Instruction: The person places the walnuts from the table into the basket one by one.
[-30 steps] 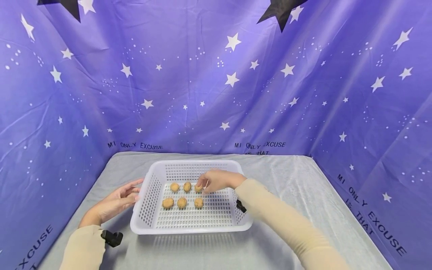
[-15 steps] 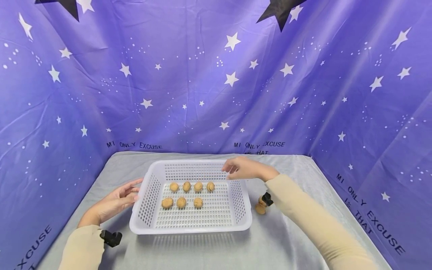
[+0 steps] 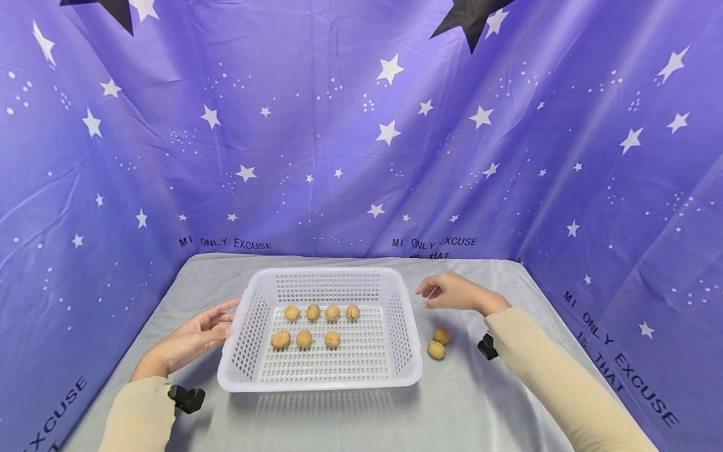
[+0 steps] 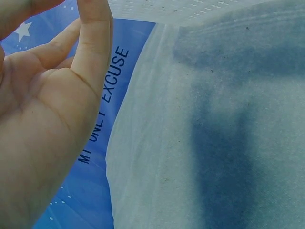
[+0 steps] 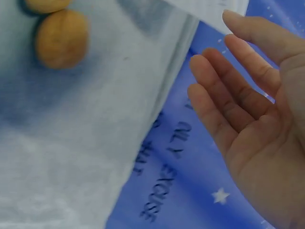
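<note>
While draped in pale grey cloth, table carrying white perforated plastic basket near its middle, seven tan walnuts inside in two rows. Outside the basket's right wall, on the cloth: two loose tan walnuts, touching, paired on a slant. Just beyond them toward the far right corner: right hand, open, empty, nearer. Against the left wall: left hand, fingers relaxed, holding nothing.

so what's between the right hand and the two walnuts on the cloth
Nothing: in the head view only bare grey cloth separates the right hand from the two walnuts.
</note>
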The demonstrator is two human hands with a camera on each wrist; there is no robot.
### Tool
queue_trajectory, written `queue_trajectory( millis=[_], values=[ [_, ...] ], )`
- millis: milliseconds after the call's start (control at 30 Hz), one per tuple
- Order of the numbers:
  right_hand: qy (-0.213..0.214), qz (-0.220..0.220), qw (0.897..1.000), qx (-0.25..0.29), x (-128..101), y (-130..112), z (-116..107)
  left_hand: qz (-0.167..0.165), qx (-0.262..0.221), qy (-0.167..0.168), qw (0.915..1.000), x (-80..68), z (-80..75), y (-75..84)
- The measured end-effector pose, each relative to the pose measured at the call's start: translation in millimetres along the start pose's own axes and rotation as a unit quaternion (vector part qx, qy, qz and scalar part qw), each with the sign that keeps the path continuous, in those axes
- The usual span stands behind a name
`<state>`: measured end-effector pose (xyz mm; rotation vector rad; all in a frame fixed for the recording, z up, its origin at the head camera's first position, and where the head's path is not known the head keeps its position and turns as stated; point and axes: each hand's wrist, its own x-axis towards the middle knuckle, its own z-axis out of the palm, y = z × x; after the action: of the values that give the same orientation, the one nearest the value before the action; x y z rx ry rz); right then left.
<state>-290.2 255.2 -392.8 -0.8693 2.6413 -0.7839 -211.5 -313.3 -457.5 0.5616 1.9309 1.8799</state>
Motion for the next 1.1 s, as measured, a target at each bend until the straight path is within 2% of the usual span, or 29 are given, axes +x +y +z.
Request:
queue_trajectory(
  millis=[100, 300, 533, 833, 1100],
  values=[
    [0.003, 0.012, 1.0, 0.004, -9, 13, 8, -0.001, 0.001, -0.002, 1.0, -0.6, 0.0, 0.7],
    [-0.018, 0.037, 0.999, 0.015, -26, 36, 29, -0.003, 0.003, 0.002, 1.0, -1.2, -0.1, -1.1],
    [-0.031, 0.047, 0.997, 0.046, -36, 52, 43, -0.003, 0.002, 0.002, 1.0, -0.3, -0.1, -0.3],
    [-0.033, 0.047, 0.997, 0.054, -35, 49, 37, 0.003, -0.002, 0.003, 1.0, -0.5, 1.3, -0.5],
    [-0.012, 0.038, 0.998, 0.038, -28, 32, 13, 0.002, -0.004, -0.002, 1.0, 0.1, 0.3, -0.6]
  ],
)
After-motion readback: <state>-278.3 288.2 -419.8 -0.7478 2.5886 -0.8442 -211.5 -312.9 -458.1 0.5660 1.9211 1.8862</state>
